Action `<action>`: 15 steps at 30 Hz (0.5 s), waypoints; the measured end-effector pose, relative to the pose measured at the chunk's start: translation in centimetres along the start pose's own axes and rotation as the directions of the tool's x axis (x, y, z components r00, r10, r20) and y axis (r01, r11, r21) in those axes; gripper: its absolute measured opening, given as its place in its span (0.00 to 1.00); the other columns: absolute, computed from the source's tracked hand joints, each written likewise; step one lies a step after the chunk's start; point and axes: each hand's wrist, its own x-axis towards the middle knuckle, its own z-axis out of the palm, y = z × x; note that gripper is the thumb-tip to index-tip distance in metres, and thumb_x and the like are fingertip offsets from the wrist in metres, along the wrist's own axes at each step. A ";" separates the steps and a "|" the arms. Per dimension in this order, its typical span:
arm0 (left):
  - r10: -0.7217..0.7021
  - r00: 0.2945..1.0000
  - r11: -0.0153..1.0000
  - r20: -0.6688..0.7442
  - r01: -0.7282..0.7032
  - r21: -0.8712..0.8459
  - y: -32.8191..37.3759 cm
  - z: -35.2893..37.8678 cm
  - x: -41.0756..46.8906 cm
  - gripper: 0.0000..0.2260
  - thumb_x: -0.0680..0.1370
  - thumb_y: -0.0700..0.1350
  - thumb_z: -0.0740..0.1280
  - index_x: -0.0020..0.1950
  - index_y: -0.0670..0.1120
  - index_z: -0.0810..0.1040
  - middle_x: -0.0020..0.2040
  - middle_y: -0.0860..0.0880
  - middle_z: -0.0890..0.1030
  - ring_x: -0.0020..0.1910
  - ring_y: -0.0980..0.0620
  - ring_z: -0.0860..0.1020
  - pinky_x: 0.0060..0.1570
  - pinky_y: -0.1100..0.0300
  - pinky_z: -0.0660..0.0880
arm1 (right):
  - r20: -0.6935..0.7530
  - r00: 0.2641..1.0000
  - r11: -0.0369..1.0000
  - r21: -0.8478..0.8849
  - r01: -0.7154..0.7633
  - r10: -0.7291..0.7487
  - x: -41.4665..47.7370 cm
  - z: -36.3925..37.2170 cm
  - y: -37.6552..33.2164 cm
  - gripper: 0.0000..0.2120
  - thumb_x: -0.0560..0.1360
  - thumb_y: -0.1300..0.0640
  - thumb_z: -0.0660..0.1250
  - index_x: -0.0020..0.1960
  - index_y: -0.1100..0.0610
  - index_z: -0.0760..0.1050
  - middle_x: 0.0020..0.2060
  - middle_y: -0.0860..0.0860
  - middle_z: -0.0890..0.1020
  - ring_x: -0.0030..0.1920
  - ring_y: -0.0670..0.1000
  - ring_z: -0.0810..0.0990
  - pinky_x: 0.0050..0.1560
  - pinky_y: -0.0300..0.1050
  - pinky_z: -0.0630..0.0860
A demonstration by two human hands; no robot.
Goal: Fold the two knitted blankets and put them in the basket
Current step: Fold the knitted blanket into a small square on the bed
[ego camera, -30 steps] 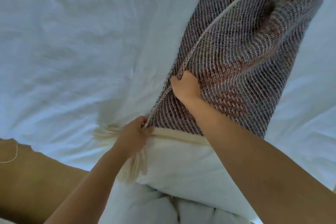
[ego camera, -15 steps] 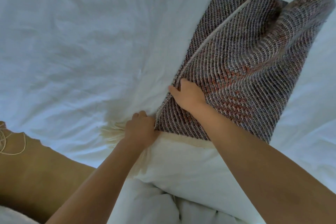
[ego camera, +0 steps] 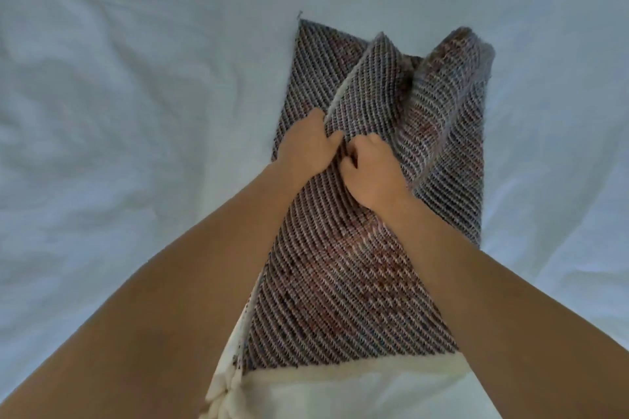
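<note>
Left hand [ego camera: 304,146], right hand [ego camera: 371,170] gripping knitted blanket [ego camera: 340,282] (white sheet [ego camera: 136,112] beneath)

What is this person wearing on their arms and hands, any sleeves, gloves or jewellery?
Nothing visible. The left forearm and right forearm are bare, no sleeve in frame; the left hand and right hand show no gloves, rings, watch or bracelet.
</note>
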 end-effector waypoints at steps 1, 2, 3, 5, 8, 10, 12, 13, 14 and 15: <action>-0.013 1.000 1.000 0.016 0.014 -0.010 0.7 -0.1 1.3 0.10 0.78 0.50 0.62 0.48 0.42 0.71 0.40 0.47 0.73 0.39 0.48 0.72 0.38 0.57 0.65 | -0.012 1.000 1.000 -0.023 0.011 -0.011 0.6 -0.5 0.5 0.11 0.77 0.58 0.59 0.55 0.63 0.72 0.55 0.58 0.73 0.57 0.58 0.70 0.57 0.49 0.67; -0.012 1.000 1.000 0.027 0.013 -0.018 1.4 -0.2 2.3 0.09 0.77 0.48 0.63 0.46 0.42 0.72 0.38 0.48 0.72 0.39 0.47 0.72 0.37 0.58 0.65 | -0.030 0.999 0.999 -0.042 0.027 -0.029 1.2 -0.9 0.9 0.12 0.77 0.58 0.60 0.57 0.63 0.71 0.55 0.59 0.73 0.58 0.59 0.70 0.58 0.50 0.67; -0.001 1.000 1.000 0.018 0.001 -0.030 1.9 -0.6 3.0 0.07 0.77 0.46 0.63 0.44 0.42 0.73 0.36 0.50 0.72 0.38 0.47 0.73 0.34 0.58 0.65 | -0.056 0.997 0.998 -0.051 0.046 -0.049 1.8 -1.3 1.2 0.14 0.76 0.58 0.60 0.59 0.63 0.71 0.56 0.59 0.73 0.58 0.59 0.70 0.59 0.51 0.67; -0.011 0.998 0.996 -0.069 0.005 -0.085 2.2 -1.7 3.5 0.06 0.76 0.44 0.62 0.40 0.44 0.71 0.33 0.52 0.70 0.34 0.51 0.71 0.29 0.60 0.64 | -0.123 0.989 0.995 -0.055 0.080 -0.086 2.8 -1.9 1.7 0.15 0.77 0.58 0.59 0.61 0.63 0.71 0.57 0.59 0.75 0.58 0.60 0.71 0.59 0.52 0.67; -0.218 0.950 0.954 -0.222 0.159 -0.253 -0.1 -2.6 3.4 0.09 0.78 0.43 0.58 0.37 0.49 0.66 0.34 0.53 0.69 0.31 0.57 0.67 0.29 0.63 0.62 | -0.192 0.970 0.988 -0.062 0.142 -0.152 4.1 -2.2 2.4 0.17 0.80 0.56 0.55 0.65 0.63 0.71 0.61 0.59 0.76 0.61 0.59 0.72 0.64 0.52 0.66; -0.277 0.946 0.946 -0.169 0.238 -0.220 -1.9 -2.2 3.1 0.07 0.80 0.46 0.56 0.43 0.46 0.67 0.36 0.53 0.68 0.33 0.56 0.67 0.29 0.62 0.61 | -0.160 0.971 0.982 -0.098 0.163 -0.177 5.0 -2.0 3.1 0.20 0.81 0.54 0.53 0.69 0.63 0.67 0.67 0.59 0.72 0.68 0.59 0.68 0.70 0.53 0.61; -0.253 0.962 0.963 -0.100 0.240 -0.126 -2.8 -1.5 3.7 0.09 0.81 0.49 0.55 0.48 0.44 0.66 0.37 0.52 0.69 0.34 0.56 0.68 0.30 0.61 0.62 | -0.066 0.988 0.984 -0.122 0.127 -0.136 6.0 -1.8 3.8 0.23 0.81 0.50 0.50 0.73 0.59 0.60 0.73 0.56 0.64 0.74 0.57 0.59 0.74 0.55 0.54; -0.249 0.964 0.965 -0.096 0.239 -0.108 -2.7 -1.4 4.2 0.11 0.81 0.51 0.56 0.50 0.44 0.66 0.39 0.51 0.71 0.36 0.54 0.69 0.32 0.59 0.64 | -0.025 0.994 0.986 -0.126 0.104 -0.108 6.3 -1.6 4.1 0.24 0.81 0.49 0.49 0.75 0.58 0.57 0.75 0.55 0.60 0.75 0.56 0.54 0.75 0.55 0.50; -0.249 0.963 0.965 -0.106 0.237 -0.107 -2.6 -1.4 4.8 0.12 0.80 0.53 0.56 0.51 0.44 0.66 0.43 0.49 0.72 0.39 0.52 0.71 0.36 0.58 0.66 | 0.001 0.996 0.987 -0.131 0.090 -0.090 6.7 -1.5 4.5 0.25 0.81 0.48 0.49 0.76 0.57 0.54 0.76 0.54 0.56 0.76 0.56 0.51 0.75 0.55 0.48; -0.245 0.961 0.967 -0.130 0.233 -0.105 -2.3 -1.4 5.3 0.14 0.80 0.54 0.57 0.54 0.43 0.67 0.47 0.48 0.74 0.43 0.50 0.73 0.40 0.57 0.67 | 0.011 0.996 0.987 -0.135 0.085 -0.084 6.9 -1.4 4.8 0.26 0.81 0.48 0.49 0.76 0.56 0.53 0.77 0.53 0.54 0.76 0.55 0.49 0.74 0.55 0.47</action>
